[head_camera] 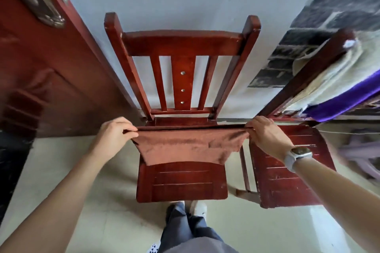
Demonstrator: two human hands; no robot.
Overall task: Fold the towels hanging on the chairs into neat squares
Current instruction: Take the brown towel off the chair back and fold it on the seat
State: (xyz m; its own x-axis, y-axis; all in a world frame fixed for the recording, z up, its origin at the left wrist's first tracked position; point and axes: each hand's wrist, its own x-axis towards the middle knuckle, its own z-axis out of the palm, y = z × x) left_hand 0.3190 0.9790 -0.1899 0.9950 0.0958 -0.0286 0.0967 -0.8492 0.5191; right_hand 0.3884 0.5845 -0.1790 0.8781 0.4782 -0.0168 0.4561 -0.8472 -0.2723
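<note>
Towel: brown towel [186,148] stretched above chair seat [182,183], doubled, lower edge sagging.
Left hand [115,130]: pinching left corner.
Right hand [265,133]: pinching right corner.
Technique: keep taut, match edges before next fold.
Waiting: purple towel [341,98] on neighbouring chair.

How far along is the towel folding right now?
Done: no finished square shows anywhere in view. In hand: the left hand and right hand pinch the top corners of the brown towel, stretched over the middle chair. Left: the cream towel and purple towel hang on the right chair.
</note>
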